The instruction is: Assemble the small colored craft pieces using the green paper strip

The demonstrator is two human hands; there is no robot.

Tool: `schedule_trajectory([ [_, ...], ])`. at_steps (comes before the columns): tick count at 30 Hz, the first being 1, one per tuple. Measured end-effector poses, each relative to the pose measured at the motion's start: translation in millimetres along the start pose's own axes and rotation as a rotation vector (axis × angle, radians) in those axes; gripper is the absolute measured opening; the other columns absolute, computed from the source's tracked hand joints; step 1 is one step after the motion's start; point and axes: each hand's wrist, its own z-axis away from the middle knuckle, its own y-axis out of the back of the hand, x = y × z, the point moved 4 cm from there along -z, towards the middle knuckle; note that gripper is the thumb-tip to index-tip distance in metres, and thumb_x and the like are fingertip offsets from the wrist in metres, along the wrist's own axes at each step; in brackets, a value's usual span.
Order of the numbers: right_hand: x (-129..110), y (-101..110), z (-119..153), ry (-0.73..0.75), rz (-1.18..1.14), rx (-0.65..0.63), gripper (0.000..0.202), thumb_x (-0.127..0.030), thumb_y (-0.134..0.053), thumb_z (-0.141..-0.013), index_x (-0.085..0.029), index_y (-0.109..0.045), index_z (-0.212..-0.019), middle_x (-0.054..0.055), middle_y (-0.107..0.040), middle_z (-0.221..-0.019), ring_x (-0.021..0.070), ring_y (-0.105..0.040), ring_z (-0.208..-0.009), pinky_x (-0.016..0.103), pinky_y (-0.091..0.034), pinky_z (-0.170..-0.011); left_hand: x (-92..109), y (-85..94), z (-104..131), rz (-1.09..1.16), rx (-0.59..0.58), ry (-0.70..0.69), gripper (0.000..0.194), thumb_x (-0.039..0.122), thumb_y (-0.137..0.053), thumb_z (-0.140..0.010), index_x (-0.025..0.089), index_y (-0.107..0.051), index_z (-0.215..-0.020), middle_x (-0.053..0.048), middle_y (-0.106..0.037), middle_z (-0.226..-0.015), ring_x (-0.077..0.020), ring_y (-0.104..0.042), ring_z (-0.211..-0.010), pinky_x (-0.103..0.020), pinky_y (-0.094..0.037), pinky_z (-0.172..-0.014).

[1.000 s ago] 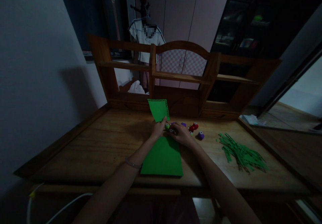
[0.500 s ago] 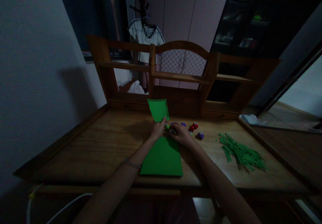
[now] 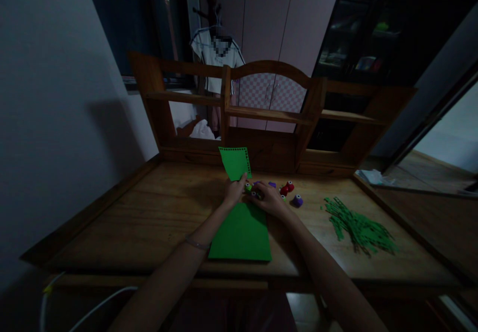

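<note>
Between the thumb and fingers of my left hand (image 3: 233,190) is a sheet of green paper (image 3: 234,163), held up, with rows of small holes along its top and right edges. My right hand (image 3: 269,198) is closed at the sheet's lower right, its fingers on a small piece with a white ringed top (image 3: 254,194), which looks like a craft punch. Beside it, a green punch (image 3: 248,187) sits close to my left thumb. Just past my right hand are a red punch (image 3: 287,188) and a purple punch (image 3: 298,200). My fingers partly cover several others.
A stack of green paper (image 3: 241,235) lies under my wrists near the desk's front edge. To the right is a loose heap of perforated green paper strips (image 3: 358,227). A wooden shelf unit (image 3: 269,115) rises along the back of the desk (image 3: 149,212).
Almost nothing differs. Both hands and the held green paper stay in place.
</note>
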Motion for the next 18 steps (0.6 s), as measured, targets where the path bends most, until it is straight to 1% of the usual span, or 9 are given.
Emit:
schedule_trajectory([
  [2,0.0,0.3,0.2,0.003,0.001,0.000,0.018,-0.032,-0.061,-0.078,-0.021,-0.056,-0.091,0.003,-0.054,-0.090,0.0155,-0.052,-0.079,0.024,-0.035,-0.068,2.0,1.3,1.1,0.000,0.023,-0.014,0.049,0.055,-0.047,-0.080,0.015,-0.061,-0.056,-0.003,-0.056,-0.046,-0.0138,-0.059,-0.052,-0.021,-0.039,-0.051],
  [7,0.5,0.4,0.6,-0.007,-0.002,-0.005,0.017,-0.031,-0.062,-0.078,-0.021,-0.056,-0.091,0.002,-0.054,-0.090,0.0155,-0.052,-0.078,0.025,-0.036,-0.068,2.4,0.5,2.2,-0.001,-0.001,0.005,0.051,0.055,-0.045,-0.081,0.016,-0.059,-0.053,-0.004,-0.056,-0.045,-0.0140,-0.058,-0.052,-0.021,-0.039,-0.050],
  [12,-0.2,0.5,0.2,-0.012,-0.008,-0.010,0.018,-0.030,-0.062,-0.078,-0.021,-0.056,-0.092,0.003,-0.054,-0.091,0.0155,-0.052,-0.078,0.025,-0.036,-0.068,2.5,0.7,1.5,-0.022,0.004,-0.019,0.052,0.057,-0.044,-0.081,0.016,-0.058,-0.052,-0.004,-0.056,-0.047,-0.0137,-0.058,-0.052,-0.021,-0.038,-0.049],
  [16,-0.8,0.9,-0.2,-0.003,-0.002,-0.011,0.018,-0.032,-0.060,-0.079,-0.021,-0.056,-0.092,0.003,-0.054,-0.092,0.0159,-0.052,-0.080,0.025,-0.036,-0.068,2.5,0.5,2.1,0.001,-0.017,0.024,0.051,0.055,-0.044,-0.081,0.015,-0.060,-0.053,-0.003,-0.056,-0.045,-0.0136,-0.058,-0.051,-0.021,-0.039,-0.048],
  [18,-0.6,0.9,-0.1,-0.007,0.001,-0.015,0.018,-0.032,-0.060,-0.079,-0.021,-0.056,-0.092,0.003,-0.054,-0.091,0.0159,-0.052,-0.080,0.025,-0.036,-0.069,3.3,0.4,2.4,0.007,-0.023,0.023,0.051,0.055,-0.045,-0.081,0.015,-0.060,-0.054,-0.003,-0.055,-0.045,-0.0135,-0.058,-0.050,-0.021,-0.039,-0.048],
])
